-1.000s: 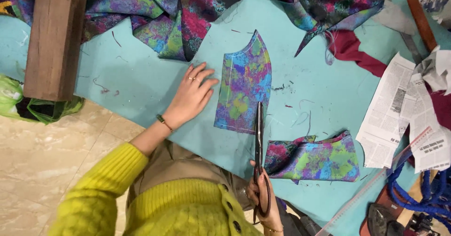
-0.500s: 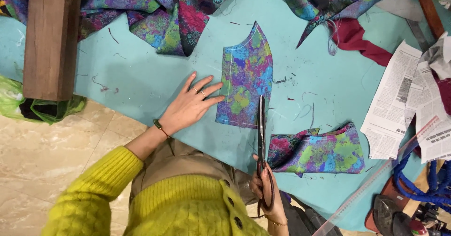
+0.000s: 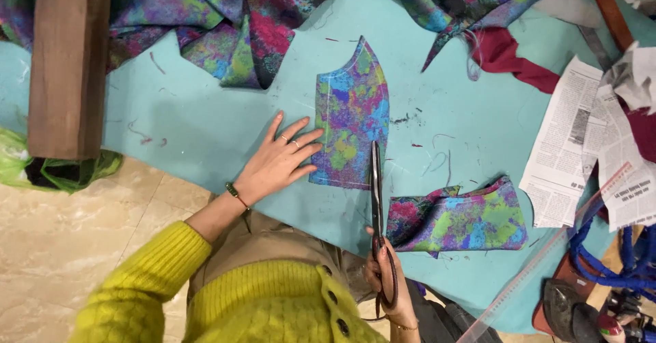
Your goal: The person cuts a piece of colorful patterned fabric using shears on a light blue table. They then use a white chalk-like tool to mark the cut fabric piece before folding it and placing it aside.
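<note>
A cut piece of multicoloured patterned fabric [image 3: 352, 114] lies flat on the turquoise cloth [image 3: 205, 131] that covers the work surface. My left hand [image 3: 279, 160] rests flat beside it, fingers spread, fingertips touching the piece's left edge. My right hand [image 3: 387, 280] grips the handles of long black scissors [image 3: 376, 189], whose blades point away from me along the piece's right lower edge. A second, crumpled scrap of the same fabric [image 3: 459, 218] lies just right of the scissors.
A large heap of the patterned fabric [image 3: 225, 22] lies at the far edge. A wooden block [image 3: 68, 63] stands at left over a green bag [image 3: 41, 169]. Newspaper sheets [image 3: 581, 145], dark red cloth [image 3: 506, 52], a clear ruler [image 3: 547, 254] and blue cord [image 3: 608, 254] crowd the right.
My left hand has slid right, closer to the cut piece, and now touches its edge. The scissors stay in my right hand in about the same place.
</note>
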